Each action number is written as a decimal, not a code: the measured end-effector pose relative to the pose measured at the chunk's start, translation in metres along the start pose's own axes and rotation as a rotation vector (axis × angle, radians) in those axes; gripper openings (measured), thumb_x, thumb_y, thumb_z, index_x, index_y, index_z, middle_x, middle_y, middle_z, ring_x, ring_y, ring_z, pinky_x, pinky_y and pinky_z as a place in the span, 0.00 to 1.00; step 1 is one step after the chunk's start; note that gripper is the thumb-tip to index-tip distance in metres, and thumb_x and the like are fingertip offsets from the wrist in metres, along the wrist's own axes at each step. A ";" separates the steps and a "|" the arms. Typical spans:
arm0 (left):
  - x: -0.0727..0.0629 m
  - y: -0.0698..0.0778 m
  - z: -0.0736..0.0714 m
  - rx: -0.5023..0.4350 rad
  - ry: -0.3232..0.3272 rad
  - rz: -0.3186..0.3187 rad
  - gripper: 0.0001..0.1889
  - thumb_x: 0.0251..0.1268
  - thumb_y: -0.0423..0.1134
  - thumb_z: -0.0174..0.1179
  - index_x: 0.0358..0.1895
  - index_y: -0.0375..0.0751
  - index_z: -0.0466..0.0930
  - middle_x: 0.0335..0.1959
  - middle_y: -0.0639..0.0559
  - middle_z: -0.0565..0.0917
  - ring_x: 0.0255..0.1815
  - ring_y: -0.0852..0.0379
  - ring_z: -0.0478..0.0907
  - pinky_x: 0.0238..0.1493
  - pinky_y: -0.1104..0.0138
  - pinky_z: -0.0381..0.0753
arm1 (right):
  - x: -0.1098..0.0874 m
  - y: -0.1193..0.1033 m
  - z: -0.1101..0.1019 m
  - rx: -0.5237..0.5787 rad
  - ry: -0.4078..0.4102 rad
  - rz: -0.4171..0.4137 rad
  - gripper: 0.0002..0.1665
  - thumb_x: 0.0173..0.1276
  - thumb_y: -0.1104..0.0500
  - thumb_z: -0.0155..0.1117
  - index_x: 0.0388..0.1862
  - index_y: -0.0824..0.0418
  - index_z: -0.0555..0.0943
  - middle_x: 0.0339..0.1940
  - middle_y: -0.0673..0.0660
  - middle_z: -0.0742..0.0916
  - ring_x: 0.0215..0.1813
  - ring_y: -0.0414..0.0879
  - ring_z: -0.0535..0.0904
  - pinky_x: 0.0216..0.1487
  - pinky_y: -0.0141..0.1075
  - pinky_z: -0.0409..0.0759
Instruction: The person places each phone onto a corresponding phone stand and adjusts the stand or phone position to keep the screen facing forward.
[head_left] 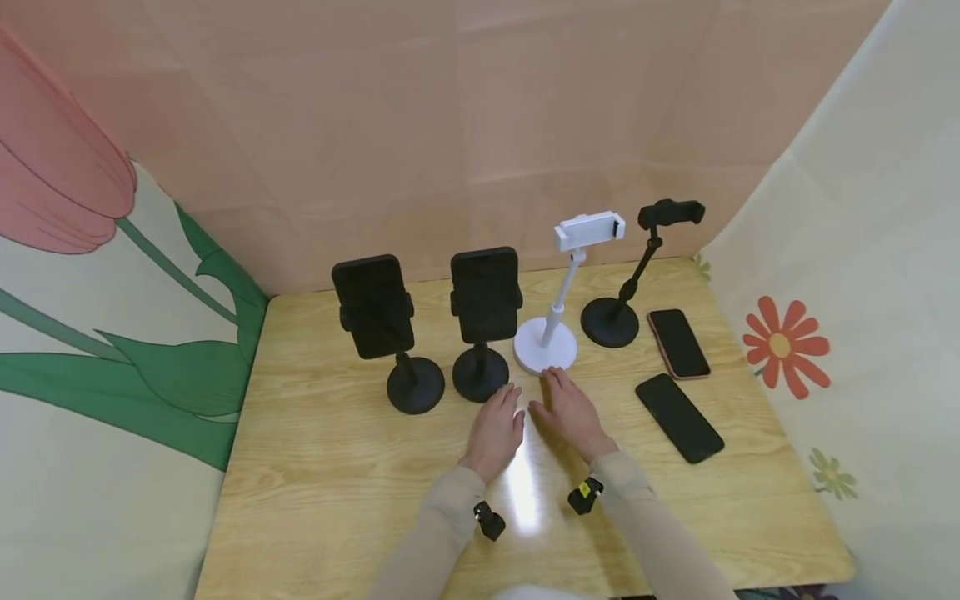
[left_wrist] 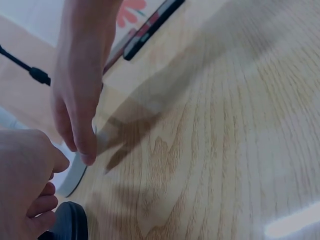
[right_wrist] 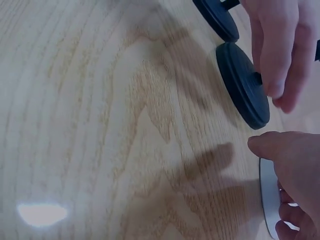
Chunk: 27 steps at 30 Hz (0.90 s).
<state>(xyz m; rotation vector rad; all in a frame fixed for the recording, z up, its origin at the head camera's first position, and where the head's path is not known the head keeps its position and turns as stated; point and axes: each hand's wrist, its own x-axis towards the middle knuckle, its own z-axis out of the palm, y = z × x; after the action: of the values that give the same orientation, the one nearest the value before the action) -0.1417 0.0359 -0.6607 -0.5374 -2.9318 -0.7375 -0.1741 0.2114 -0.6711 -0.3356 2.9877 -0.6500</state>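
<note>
Just in front of the white phone stand (head_left: 546, 340) is my right hand (head_left: 576, 415), its fingertips right at the round base. In the right wrist view that hand's fingers (right_wrist: 290, 212) bend loosely beside the white rim. My left hand (head_left: 495, 432) lies close by, fingertips near the base of a black stand (head_left: 480, 375) that carries a black phone (head_left: 486, 296). Neither hand grips anything. Farther left, another black stand (head_left: 415, 387) carries a tilted black phone (head_left: 372, 304). The white stand's clamp (head_left: 590, 230) holds no phone.
A black stand (head_left: 610, 323) with a bare clamp stands at the back right. Two phones lie on the wooden table (head_left: 322, 500) at the right: one with a pinkish edge (head_left: 678, 343), one black (head_left: 680, 418). Cloth hangs behind and at both sides.
</note>
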 end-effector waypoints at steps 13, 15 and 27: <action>0.021 0.007 0.001 -0.001 -0.145 -0.025 0.31 0.77 0.40 0.60 0.78 0.35 0.64 0.79 0.42 0.65 0.78 0.49 0.66 0.78 0.59 0.66 | -0.019 -0.007 0.000 -0.004 0.072 -0.048 0.40 0.69 0.53 0.73 0.69 0.77 0.71 0.69 0.74 0.75 0.70 0.69 0.73 0.70 0.59 0.74; 0.023 0.009 0.001 -0.001 -0.172 -0.032 0.32 0.78 0.40 0.58 0.79 0.36 0.62 0.81 0.43 0.63 0.79 0.50 0.64 0.79 0.59 0.64 | -0.020 -0.008 0.001 -0.005 0.070 -0.048 0.40 0.69 0.53 0.72 0.69 0.76 0.71 0.68 0.74 0.75 0.71 0.68 0.73 0.71 0.59 0.74; 0.023 0.012 0.011 0.059 -0.179 0.042 0.27 0.78 0.39 0.57 0.75 0.34 0.68 0.78 0.40 0.67 0.79 0.47 0.64 0.79 0.56 0.65 | -0.030 -0.008 0.004 -0.014 0.125 -0.081 0.38 0.67 0.56 0.75 0.68 0.77 0.72 0.65 0.74 0.77 0.69 0.69 0.74 0.71 0.59 0.73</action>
<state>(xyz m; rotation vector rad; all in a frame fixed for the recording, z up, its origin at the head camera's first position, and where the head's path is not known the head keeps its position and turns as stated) -0.1583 0.0586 -0.6617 -0.6917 -3.0823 -0.6269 -0.1426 0.2090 -0.6710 -0.4348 3.1125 -0.6823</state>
